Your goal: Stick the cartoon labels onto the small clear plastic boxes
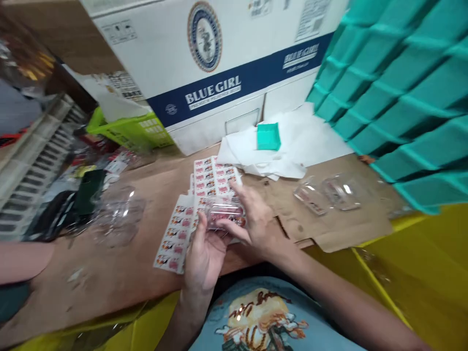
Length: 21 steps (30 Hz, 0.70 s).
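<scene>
Between my two hands is a small clear plastic box with pinkish printing showing on or through it. My left hand grips it from the left and below, thumb along its side. My right hand closes on its right end, with the thumb across the near side and the fingers at the far side. Under and behind the box lie sticker sheets with rows of pink and cartoon labels. To the right, two more clear boxes rest on flattened cardboard.
Clear plastic shells and a dark phone-like object lie at left, near a green basket. A white carton stands behind. A teal tray sits on white paper; stacked teal trays rise at right.
</scene>
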### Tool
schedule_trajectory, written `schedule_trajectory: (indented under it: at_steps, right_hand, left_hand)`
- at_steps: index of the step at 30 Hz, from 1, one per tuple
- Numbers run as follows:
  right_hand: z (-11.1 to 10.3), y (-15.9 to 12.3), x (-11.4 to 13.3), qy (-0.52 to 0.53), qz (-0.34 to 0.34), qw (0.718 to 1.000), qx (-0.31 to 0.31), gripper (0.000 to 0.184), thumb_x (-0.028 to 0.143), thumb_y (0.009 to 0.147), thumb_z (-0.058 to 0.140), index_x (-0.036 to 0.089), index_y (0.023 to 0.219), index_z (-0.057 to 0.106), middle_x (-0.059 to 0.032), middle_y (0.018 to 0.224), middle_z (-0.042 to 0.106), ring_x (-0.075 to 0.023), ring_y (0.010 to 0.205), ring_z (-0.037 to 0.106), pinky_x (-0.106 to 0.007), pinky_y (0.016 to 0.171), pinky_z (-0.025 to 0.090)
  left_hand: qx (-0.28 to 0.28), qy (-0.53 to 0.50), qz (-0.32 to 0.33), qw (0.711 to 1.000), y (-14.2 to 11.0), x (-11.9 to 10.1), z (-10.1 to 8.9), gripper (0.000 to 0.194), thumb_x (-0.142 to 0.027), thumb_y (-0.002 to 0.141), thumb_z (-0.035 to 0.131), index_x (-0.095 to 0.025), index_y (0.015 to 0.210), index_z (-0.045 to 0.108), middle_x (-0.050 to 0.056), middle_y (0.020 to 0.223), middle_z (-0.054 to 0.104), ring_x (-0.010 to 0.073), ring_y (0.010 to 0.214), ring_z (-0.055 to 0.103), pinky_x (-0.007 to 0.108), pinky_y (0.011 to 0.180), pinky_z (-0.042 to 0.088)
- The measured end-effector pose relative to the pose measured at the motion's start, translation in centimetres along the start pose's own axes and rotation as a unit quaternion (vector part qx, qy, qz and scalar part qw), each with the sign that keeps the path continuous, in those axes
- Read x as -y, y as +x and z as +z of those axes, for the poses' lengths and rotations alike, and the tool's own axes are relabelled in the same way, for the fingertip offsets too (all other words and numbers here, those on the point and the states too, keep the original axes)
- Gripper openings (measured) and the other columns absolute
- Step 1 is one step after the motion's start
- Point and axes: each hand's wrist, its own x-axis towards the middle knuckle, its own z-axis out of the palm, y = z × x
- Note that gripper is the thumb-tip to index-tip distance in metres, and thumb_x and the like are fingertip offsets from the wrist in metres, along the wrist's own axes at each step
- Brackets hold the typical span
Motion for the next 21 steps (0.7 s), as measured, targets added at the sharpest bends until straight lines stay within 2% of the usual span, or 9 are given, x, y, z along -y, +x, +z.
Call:
schedule_trajectory:
  at_steps: [4, 8, 10, 12, 15, 17, 18, 19, 21]
  right_hand:
    - [0.5, -0.3, -0.9, 0.179, 0.089, 0.979, 0.039, 0.044, 0.045, 0.101, 0.044, 0.022, 0.138, 0.052, -0.0085, 0.136, 0.06, -0.0197, 0.123, 0.057, -0.034, 0.105, 0.045]
    - [0.6, -1.3, -2.0, 0.222, 0.135, 0.965, 0.038, 0.044, 0.047, 0.102, 0.041, 0.022, 0.134, 0.057, -0.009, 0.135, 0.06, -0.0206, 0.126, 0.055, -0.037, 0.109, 0.042]
    - [0.4, -1.7, -1.9, 0.191, 0.112, 0.974, 0.047, 0.047, 0.046, 0.1, 0.045, 0.023, 0.14, 0.051, -0.0102, 0.135, 0.059, -0.0217, 0.126, 0.054, -0.039, 0.109, 0.042]
    - [-0.6, -2.2, -1.8, 0.126, 0.052, 0.989, 0.051, 0.05, 0.043, 0.099, 0.05, 0.024, 0.145, 0.045, -0.0113, 0.133, 0.057, -0.0223, 0.123, 0.055, -0.038, 0.106, 0.045]
    - [-3.5, -2.8, -2.9, -0.028, -0.013, 0.999, -0.007, 0.051, 0.038, 0.097, 0.053, 0.024, 0.146, 0.044, -0.0134, 0.133, 0.052, -0.0242, 0.123, 0.054, -0.039, 0.104, 0.047]
    - [-6.0, -3.5, -4.9, -0.149, -0.018, 0.987, -0.061, 0.052, 0.037, 0.096, 0.055, 0.024, 0.146, 0.044, -0.0148, 0.135, 0.049, -0.0265, 0.124, 0.052, -0.042, 0.104, 0.047]
    - [-7.3, -3.9, -6.2, -0.203, -0.017, 0.977, -0.069, 0.052, 0.037, 0.096, 0.055, 0.024, 0.145, 0.044, -0.0153, 0.134, 0.049, -0.0277, 0.124, 0.052, -0.044, 0.103, 0.047]
    - [-8.4, -4.3, -7.4, -0.246, -0.021, 0.967, -0.062, 0.052, 0.037, 0.096, 0.055, 0.024, 0.145, 0.045, -0.0159, 0.134, 0.05, -0.0288, 0.123, 0.053, -0.046, 0.102, 0.048]
    - [-10.1, -4.7, -9.7, -0.317, -0.045, 0.947, -0.032, 0.05, 0.036, 0.096, 0.055, 0.022, 0.143, 0.047, -0.0184, 0.134, 0.051, -0.0321, 0.124, 0.052, -0.052, 0.101, 0.047]
  left_hand:
    - [0.013, -0.018, -0.019, 1.0, -0.1, 0.4, 1.1, 0.025, -0.031, 0.097, 0.054, -0.024, 0.113, 0.071, 0.005, 0.115, 0.074, 0.0195, 0.106, 0.07, 0.039, 0.101, 0.054]
    - [-0.003, -0.026, -0.055, 0.998, 0.2, 0.7, 1.7, 0.027, -0.028, 0.099, 0.05, -0.021, 0.115, 0.07, 0.006, 0.115, 0.074, 0.0193, 0.107, 0.069, 0.041, 0.099, 0.055]
    - [-0.008, -0.019, -0.051, 0.998, 0.2, 0.9, 1.9, 0.028, -0.029, 0.098, 0.05, -0.021, 0.118, 0.068, 0.007, 0.117, 0.073, 0.0202, 0.107, 0.069, 0.042, 0.098, 0.055]
    - [0.01, 0.003, -0.048, 0.999, -0.3, 1.4, 1.9, 0.029, -0.034, 0.097, 0.053, -0.021, 0.118, 0.068, 0.009, 0.119, 0.072, 0.0226, 0.109, 0.069, 0.045, 0.098, 0.055]
    - [0.059, 0.131, -0.019, 0.989, -1.2, 1.7, 0.9, 0.039, -0.044, 0.091, 0.06, -0.019, 0.119, 0.068, 0.012, 0.121, 0.071, 0.0265, 0.114, 0.066, 0.047, 0.104, 0.051]
    - [0.044, 0.271, 0.078, 0.958, -1.3, 1.2, -0.9, 0.045, -0.04, 0.085, 0.069, -0.021, 0.125, 0.065, 0.012, 0.125, 0.068, 0.0261, 0.116, 0.065, 0.045, 0.109, 0.046]
    - [0.017, 0.337, 0.151, 0.929, -1.2, 0.7, -2.1, 0.047, -0.036, 0.083, 0.072, -0.023, 0.128, 0.064, 0.01, 0.129, 0.066, 0.0255, 0.117, 0.064, 0.043, 0.112, 0.044]
    - [-0.016, 0.398, 0.228, 0.888, -1.0, 0.0, -3.4, 0.049, -0.033, 0.081, 0.074, -0.025, 0.129, 0.063, 0.008, 0.131, 0.065, 0.0253, 0.118, 0.063, 0.043, 0.114, 0.041]
    - [-0.066, 0.505, 0.363, 0.78, -0.5, -1.9, -6.4, 0.05, -0.03, 0.08, 0.075, -0.028, 0.128, 0.065, 0.007, 0.133, 0.062, 0.0271, 0.121, 0.06, 0.044, 0.116, 0.038]
